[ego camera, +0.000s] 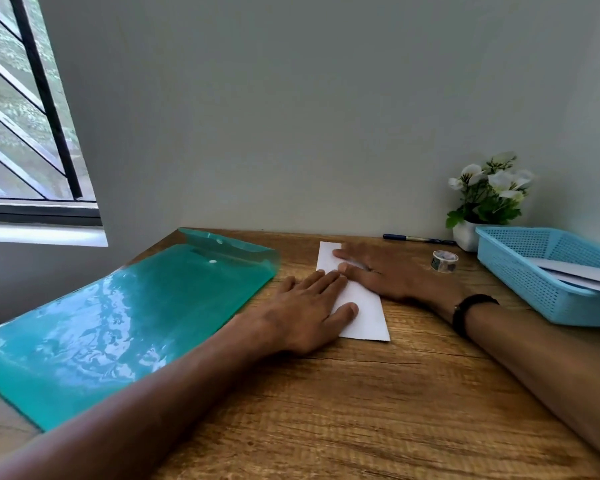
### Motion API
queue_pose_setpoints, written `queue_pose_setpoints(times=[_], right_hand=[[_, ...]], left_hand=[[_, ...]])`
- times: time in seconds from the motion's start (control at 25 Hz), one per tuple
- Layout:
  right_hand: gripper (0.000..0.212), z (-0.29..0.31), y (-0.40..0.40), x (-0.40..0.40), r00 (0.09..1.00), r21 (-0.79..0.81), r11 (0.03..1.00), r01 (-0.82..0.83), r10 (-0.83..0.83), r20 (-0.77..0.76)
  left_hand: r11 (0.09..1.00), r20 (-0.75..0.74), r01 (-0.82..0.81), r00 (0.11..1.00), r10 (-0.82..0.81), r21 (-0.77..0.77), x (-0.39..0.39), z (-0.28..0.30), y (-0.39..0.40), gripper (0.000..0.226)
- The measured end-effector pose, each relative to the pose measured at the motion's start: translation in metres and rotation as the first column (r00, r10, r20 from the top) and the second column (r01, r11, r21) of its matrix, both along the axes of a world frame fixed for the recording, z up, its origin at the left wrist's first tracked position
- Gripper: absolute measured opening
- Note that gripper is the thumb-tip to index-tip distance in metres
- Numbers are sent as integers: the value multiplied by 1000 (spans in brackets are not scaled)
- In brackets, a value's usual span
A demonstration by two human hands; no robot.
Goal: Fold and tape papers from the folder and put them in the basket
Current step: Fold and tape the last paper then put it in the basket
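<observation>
A folded white paper lies as a narrow strip on the wooden desk, right of the green plastic folder. My left hand lies flat with straight fingers pressing the paper's left edge near its middle. My right hand presses flat on the paper's far half, fingers pointing left. A roll of patterned tape stands just right of my right hand. The blue mesh basket sits at the right edge with white folded papers inside.
A dark pen lies along the back wall. A white pot with white flowers stands behind the basket. A window is at the far left. The folder's flap is open toward the wall.
</observation>
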State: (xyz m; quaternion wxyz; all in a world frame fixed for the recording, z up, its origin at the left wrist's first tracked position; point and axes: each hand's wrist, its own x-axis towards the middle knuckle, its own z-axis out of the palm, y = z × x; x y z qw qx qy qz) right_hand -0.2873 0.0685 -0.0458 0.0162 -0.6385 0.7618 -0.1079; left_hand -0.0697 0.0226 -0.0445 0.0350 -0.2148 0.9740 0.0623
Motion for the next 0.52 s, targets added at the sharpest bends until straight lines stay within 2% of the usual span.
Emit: queue_pose_setpoints(times=[0.2, 0.36, 0.44, 0.52], right_hand=[[60, 2, 44, 28, 996, 158, 983, -89, 90, -2], [63, 2, 89, 38, 989, 215, 967, -139, 146, -16], [64, 2, 108, 36, 991, 102, 987, -126, 120, 62], [67, 2, 114, 21, 999, -166, 986, -6, 11, 35]], left_hand=[[1000, -22, -27, 999, 28, 12, 0, -3, 1, 71], [998, -14, -56, 998, 56, -5, -2, -2, 2, 72], [998, -15, -67, 998, 67, 10, -1, -1, 4, 74], [995, -63, -86, 994, 89, 47, 1, 1, 7, 77]])
